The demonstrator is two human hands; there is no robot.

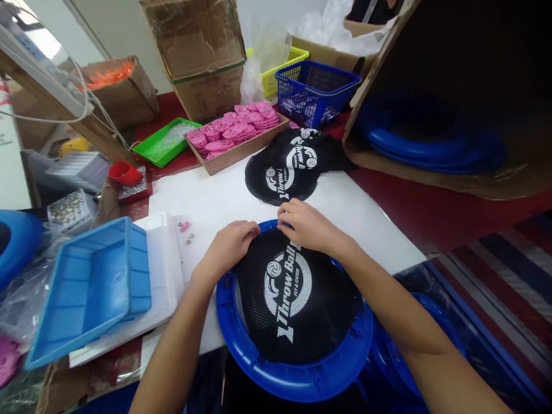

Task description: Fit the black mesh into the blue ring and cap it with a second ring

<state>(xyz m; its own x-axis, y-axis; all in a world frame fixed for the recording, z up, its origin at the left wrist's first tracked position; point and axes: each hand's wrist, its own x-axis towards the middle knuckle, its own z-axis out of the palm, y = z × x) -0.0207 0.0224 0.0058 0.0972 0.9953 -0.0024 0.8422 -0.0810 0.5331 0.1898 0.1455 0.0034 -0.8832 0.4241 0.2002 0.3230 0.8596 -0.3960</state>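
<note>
Fitting black mesh (297, 293) to blue ring (297, 383), apparently; left hand (230, 247) and right hand (309, 226) curl at its far side, whether pinching, can't tell. Next likely calls for aligning edges.

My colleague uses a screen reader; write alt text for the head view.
Left hand and right hand are at the far edge of a blue plastic ring with black "Throw Ball" mesh across it. Beyond lie more printed mesh pieces and a tray of pink pieces; a light-blue bin sits left.
</note>
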